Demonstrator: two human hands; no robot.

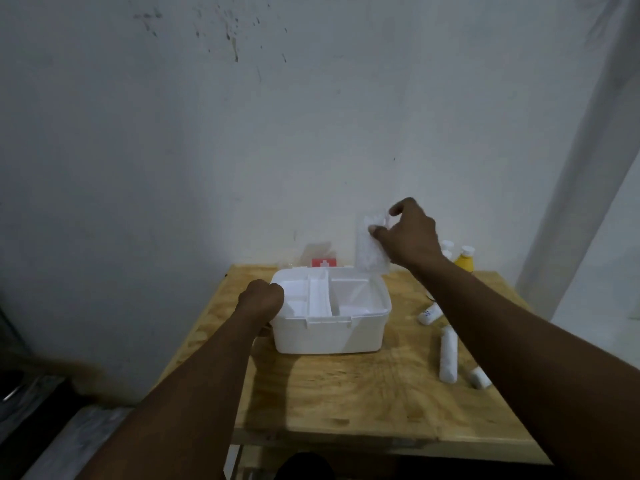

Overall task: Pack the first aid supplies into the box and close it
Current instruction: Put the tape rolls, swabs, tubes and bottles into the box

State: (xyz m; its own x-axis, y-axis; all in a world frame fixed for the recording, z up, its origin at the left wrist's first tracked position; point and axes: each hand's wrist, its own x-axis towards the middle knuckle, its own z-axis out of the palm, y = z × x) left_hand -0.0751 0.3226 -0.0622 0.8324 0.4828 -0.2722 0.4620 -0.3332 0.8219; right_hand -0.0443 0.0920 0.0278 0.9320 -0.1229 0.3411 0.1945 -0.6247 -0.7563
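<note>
Left hand (261, 299) grips the open box (329, 334) at its left rim; right hand (408, 237) pinches a clear packet (372, 247) above its rear corner. We judge this fingertip pinch risks dropping it outside.

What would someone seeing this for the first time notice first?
The open white box sits on the wooden table, the left hand gripping its left rim. Above its back right corner, the right hand pinches a clear packet. A yellow bottle stands at the far right.
</note>
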